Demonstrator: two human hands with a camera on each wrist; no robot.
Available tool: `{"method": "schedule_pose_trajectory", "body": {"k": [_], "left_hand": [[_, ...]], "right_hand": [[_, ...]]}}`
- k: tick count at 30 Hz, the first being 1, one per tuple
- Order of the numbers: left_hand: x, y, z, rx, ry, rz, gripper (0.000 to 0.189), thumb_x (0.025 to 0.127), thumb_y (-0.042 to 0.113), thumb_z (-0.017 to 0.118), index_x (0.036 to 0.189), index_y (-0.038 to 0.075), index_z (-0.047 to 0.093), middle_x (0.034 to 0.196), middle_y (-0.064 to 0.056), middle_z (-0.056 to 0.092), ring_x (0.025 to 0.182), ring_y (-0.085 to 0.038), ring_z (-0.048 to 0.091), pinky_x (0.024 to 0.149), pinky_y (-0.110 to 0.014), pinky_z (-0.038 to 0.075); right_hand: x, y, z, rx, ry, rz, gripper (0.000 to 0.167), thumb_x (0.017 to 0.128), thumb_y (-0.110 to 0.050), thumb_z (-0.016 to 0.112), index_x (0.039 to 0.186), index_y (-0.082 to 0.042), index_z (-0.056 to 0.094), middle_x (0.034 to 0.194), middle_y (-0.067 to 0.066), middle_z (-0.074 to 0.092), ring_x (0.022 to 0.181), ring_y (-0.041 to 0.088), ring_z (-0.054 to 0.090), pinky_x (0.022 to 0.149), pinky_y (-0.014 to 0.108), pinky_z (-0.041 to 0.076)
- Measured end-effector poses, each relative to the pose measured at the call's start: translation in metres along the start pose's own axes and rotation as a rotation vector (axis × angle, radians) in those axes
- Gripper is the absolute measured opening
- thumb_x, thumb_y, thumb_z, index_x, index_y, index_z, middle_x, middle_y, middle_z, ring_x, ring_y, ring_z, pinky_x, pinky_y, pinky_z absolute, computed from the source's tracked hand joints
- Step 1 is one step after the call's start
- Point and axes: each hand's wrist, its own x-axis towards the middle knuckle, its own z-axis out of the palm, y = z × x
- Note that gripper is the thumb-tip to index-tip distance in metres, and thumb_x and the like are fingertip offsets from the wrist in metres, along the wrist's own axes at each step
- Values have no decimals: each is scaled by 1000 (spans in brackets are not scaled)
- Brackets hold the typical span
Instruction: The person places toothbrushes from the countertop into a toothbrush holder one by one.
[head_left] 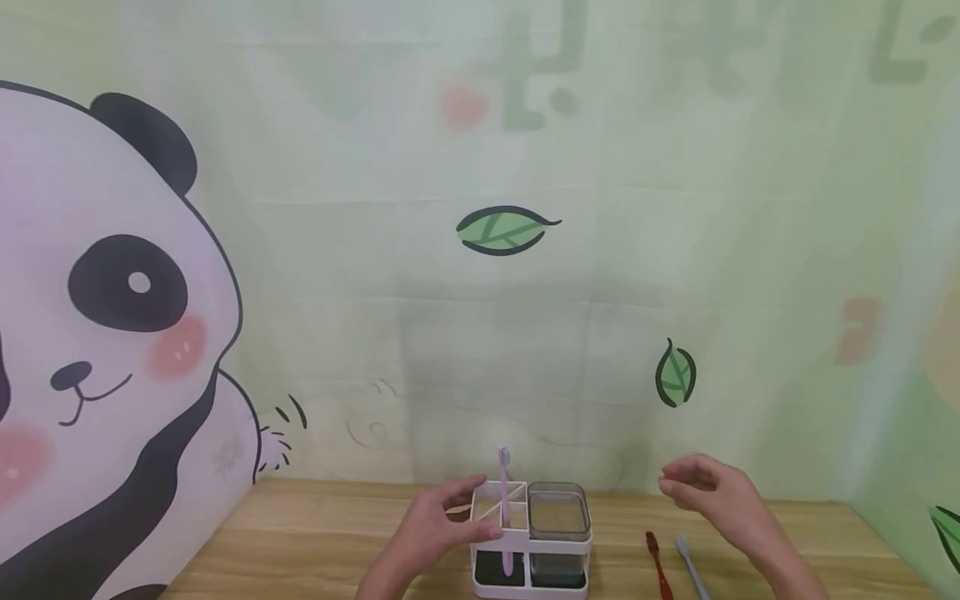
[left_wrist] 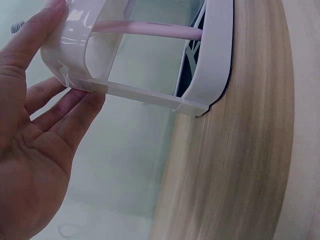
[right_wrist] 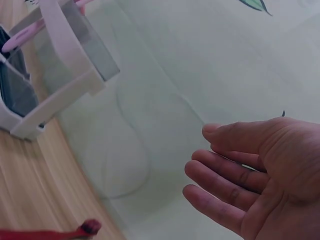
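Observation:
A white toothbrush holder (head_left: 532, 593) with a divided top frame stands on the wooden table. My left hand (head_left: 429, 527) grips its upper left side, thumb at the front and fingers round the back in the left wrist view. A pink toothbrush (head_left: 505, 492) stands in one of the left slots, bristles up. In the right half sits a clear grey cup (head_left: 558, 512). My right hand (head_left: 712, 496) hovers to the right of the holder, fingers loosely bent, holding nothing. Below it lie a red toothbrush (head_left: 657, 562) and a blue-grey toothbrush (head_left: 692, 567), side by side.
The wooden table (head_left: 300, 533) runs back to a pale green curtain (head_left: 330, 250) printed with leaves. A large printed panda (head_left: 112, 333) fills the left side. Curtain also borders the table on the right.

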Motion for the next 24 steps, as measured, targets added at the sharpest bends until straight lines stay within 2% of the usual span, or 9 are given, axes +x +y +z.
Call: {"method": "schedule_pose_trajectory", "body": {"k": [3,10,14,20,24], "left_hand": [[0,0,0,6,7,1,73,84,24,93,145,-2,63,140,-26,67,121,-42,70,100,-49,60],[0,0,0,1,8,3,72,84,24,94,144,-2,64,140,-26,67,121,-42,70,99,-48,61],[0,0,1,4,5,1,72,84,24,93,145,-2,64,141,-26,66,121,-43,70,99,-49,61],[1,-1,1,0,4,-2,72,85,23,93,145,-2,63,142,-26,66,121,-43,70,99,-49,61],[1,-1,1,0,5,0,72,85,23,93,145,-2,63,142,-27,65,121,-43,70,99,-49,61]], "right_hand": [[2,6,-2,-8,-2,25,41,104,-29,73,129,3,67,123,14,75,110,27,73,94,45,63],[3,22,-7,-10,3,48,37,102,-23,75,124,6,68,116,13,76,105,24,73,87,36,65],[5,30,-9,-5,-10,54,32,102,-16,74,121,8,68,114,15,76,104,28,73,87,37,65],[8,39,-10,-31,-37,104,31,102,-16,74,120,7,68,109,9,76,104,31,72,90,45,64],[8,47,-10,-44,-47,108,31,102,-15,74,121,8,68,108,10,76,103,32,73,89,45,64]]}}
